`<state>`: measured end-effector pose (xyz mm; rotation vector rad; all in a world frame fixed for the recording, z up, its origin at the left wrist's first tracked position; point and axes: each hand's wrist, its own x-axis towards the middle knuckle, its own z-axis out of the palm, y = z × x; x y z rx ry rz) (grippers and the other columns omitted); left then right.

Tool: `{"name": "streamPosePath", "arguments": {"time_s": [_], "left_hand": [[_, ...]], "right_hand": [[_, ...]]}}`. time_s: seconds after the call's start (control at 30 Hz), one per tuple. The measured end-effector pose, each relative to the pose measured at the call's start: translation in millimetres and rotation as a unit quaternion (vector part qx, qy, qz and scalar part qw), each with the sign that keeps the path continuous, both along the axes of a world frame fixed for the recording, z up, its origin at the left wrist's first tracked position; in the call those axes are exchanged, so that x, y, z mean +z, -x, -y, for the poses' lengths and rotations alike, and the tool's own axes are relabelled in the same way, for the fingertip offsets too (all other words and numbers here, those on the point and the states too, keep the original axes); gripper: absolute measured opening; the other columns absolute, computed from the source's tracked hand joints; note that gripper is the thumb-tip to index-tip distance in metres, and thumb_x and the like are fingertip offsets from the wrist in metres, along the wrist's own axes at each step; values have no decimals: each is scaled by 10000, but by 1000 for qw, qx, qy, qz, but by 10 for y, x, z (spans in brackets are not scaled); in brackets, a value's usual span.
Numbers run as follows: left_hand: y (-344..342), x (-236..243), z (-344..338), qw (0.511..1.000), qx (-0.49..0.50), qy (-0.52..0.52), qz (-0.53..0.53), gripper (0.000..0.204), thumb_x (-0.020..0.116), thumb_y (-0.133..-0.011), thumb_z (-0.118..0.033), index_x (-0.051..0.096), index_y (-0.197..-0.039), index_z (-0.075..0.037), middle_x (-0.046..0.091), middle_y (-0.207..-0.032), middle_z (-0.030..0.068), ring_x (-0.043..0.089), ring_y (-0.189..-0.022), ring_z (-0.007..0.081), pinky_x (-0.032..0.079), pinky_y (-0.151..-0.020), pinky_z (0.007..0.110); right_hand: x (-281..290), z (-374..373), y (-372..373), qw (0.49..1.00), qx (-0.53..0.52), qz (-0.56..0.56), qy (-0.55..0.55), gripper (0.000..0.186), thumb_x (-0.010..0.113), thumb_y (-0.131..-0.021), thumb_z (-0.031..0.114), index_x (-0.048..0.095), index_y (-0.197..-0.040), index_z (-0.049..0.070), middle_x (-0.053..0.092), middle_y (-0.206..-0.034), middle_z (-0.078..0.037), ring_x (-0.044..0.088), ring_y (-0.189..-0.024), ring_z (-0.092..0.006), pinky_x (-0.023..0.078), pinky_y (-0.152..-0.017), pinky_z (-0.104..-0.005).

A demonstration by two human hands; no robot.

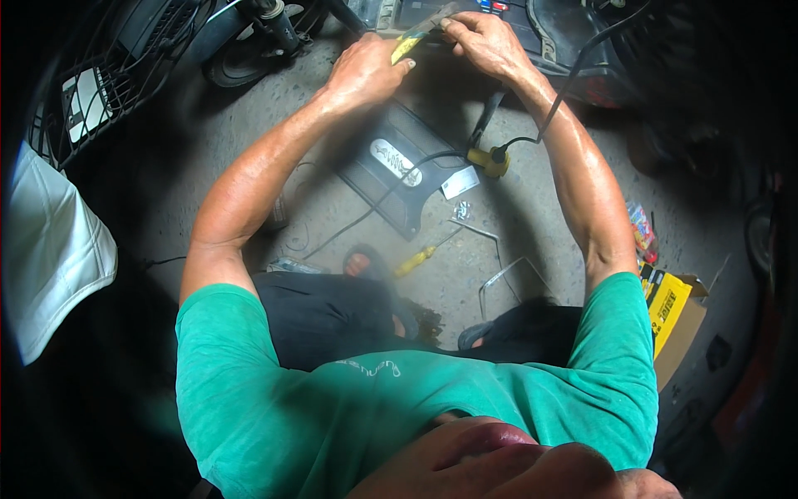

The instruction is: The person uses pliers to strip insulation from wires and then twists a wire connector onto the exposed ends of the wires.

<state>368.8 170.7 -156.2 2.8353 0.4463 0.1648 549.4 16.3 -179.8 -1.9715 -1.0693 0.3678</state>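
Both arms reach forward to the top of the picture. My left hand (366, 71) is closed around a yellow-handled tool (407, 46), its tip pointing toward a scooter's open compartment (432, 12). My right hand (482, 41) pinches something small beside the tool's tip; what it grips is hidden by the fingers. A black cable (573, 75) runs along my right forearm down to a yellow plug (489, 160). Smoke or haze drifts over the middle of the view.
A black plastic panel (399, 166) lies on the concrete floor. Below it are a yellow-handled screwdriver (416, 260), bent metal rods (499, 274) and small screws (462, 209). At right sits a yellow and brown cardboard box (677, 312). A wire basket (91, 91) and scooter wheel (241, 66) are at upper left.
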Motion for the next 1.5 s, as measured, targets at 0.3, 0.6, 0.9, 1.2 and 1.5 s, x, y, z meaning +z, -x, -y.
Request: {"name": "streamPosePath", "arguments": {"time_s": [0.3, 0.6, 0.9, 1.2, 1.5], "left_hand": [[24, 59, 38, 998, 9, 46, -49, 376, 636, -989, -359, 708, -1188, -48, 660, -1146, 216, 625, -1115, 373, 494, -983, 483], [-26, 22, 8, 999, 18, 13, -38, 363, 651, -977, -342, 715, -1147, -27, 663, -1125, 233, 642, -1080, 376, 510, -937, 479], [26, 230, -344, 997, 33, 15, 69, 463, 673, -958, -424, 710, -1142, 0, 669, -1116, 220, 659, -1067, 395, 510, -932, 458], [133, 107, -455, 911, -198, 344, -111, 501, 711, -945, -418, 682, -1274, -40, 719, -1129, 65, 631, -956, 145, 528, -859, 303], [573, 254, -417, 878, -195, 289, -328, 468, 769, -880, -347, 679, -1209, -26, 663, -1004, 31, 554, -850, 154, 473, -745, 307]], "right_hand": [[-18, 64, -63, 995, 23, 92, 10, 461, 637, -996, 475, 761, -1157, 62, 761, -1042, -161, 737, -963, -323, 570, -859, -404], [-71, 85, -60, 985, -25, 166, -43, 518, 655, -977, 547, 723, -868, 44, 592, -636, -81, 588, -585, -194, 461, -570, -371], [-120, 60, 41, 986, -66, 150, -8, 530, 724, -916, 571, 716, -857, 44, 617, -651, -93, 615, -591, -178, 497, -573, -353], [277, 719, -286, 997, -23, 73, -14, 369, 719, -879, 322, 739, -1031, -13, 745, -953, -188, 714, -844, -278, 564, -776, -385], [34, 1775, -428, 980, 54, 95, 169, 218, 700, -926, 260, 754, -915, 48, 725, -759, -100, 680, -707, -198, 545, -669, -368]]}}
